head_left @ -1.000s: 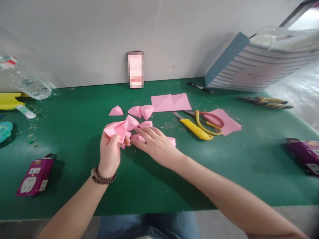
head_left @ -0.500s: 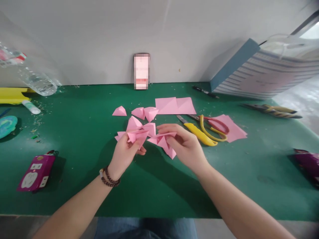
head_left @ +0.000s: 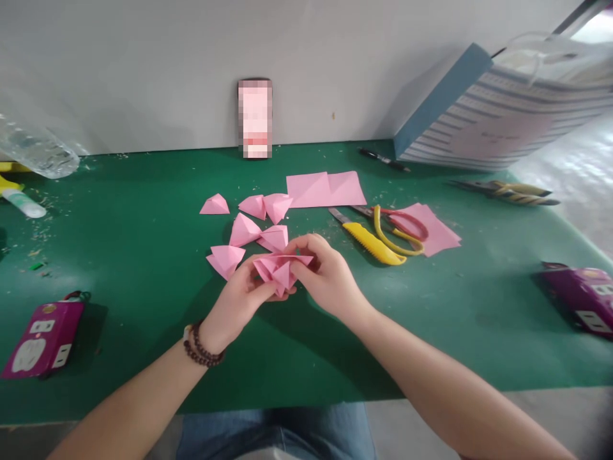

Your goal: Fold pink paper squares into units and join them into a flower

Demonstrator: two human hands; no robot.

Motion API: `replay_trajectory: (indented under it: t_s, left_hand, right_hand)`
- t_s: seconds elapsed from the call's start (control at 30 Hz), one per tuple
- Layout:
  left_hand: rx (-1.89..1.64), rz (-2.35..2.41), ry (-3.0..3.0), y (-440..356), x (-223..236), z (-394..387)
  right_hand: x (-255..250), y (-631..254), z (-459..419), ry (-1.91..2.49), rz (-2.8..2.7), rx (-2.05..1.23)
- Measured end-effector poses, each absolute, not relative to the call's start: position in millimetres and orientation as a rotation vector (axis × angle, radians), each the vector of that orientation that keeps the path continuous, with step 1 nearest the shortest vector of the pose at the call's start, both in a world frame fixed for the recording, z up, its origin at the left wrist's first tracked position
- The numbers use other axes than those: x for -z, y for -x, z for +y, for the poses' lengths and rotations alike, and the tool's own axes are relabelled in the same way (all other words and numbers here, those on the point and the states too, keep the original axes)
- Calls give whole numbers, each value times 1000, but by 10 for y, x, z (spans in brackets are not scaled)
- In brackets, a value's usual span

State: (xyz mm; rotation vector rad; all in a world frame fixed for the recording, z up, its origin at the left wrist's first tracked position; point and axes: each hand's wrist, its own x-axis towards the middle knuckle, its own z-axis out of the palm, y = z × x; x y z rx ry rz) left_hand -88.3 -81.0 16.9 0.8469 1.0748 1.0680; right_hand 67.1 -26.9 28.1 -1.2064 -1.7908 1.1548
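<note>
Between my two hands, folded pink paper pieces (head_left: pixel 280 271) are pressed together above the green table. My left hand (head_left: pixel 239 300) pinches them from the left, thumb in front, a dark beaded bracelet (head_left: pixel 201 348) on its wrist. From the right, my right hand (head_left: pixel 330 275) grips the same pieces by thumb and fingers; where one piece ends and the other begins I cannot tell. Just left of my fingers lies a folded pink piece (head_left: pixel 226 260). Farther back are more folded pieces, among them a pair (head_left: pixel 265 207) and a lone one (head_left: pixel 215 205).
Behind stand a phone (head_left: pixel 256 118) against the wall and a striped paper bag (head_left: pixel 493 121). Flat pink sheets (head_left: pixel 325 190), a yellow utility knife (head_left: pixel 373 241), scissors (head_left: pixel 397 223), pliers (head_left: pixel 507 191) and a pen (head_left: pixel 384 160) lie right. Purple boxes (head_left: pixel 45 338) sit at both sides; a bottle (head_left: pixel 38 150) is left.
My right hand picked up a folded piece from the table and brought it left against the one in my left hand. The pieces now meet, and both hands hold them.
</note>
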Motion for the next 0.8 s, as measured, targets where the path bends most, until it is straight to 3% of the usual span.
replay_trajectory:
  t_s: [0.3,0.5,0.8]
  left_hand:
    - [-1123,1036,-786,888,-181,-792]
    - [-1178,1165,-846,888,-183,-788]
    - [-1182,1182,-901,887,-181,-798]
  right_hand:
    - [-311,-664,-301,1142,-1897,-1132]
    - [-385,-706,-293,1131,-2038,-887]
    - [-338,-709,-231,1277,-1720,-1235]
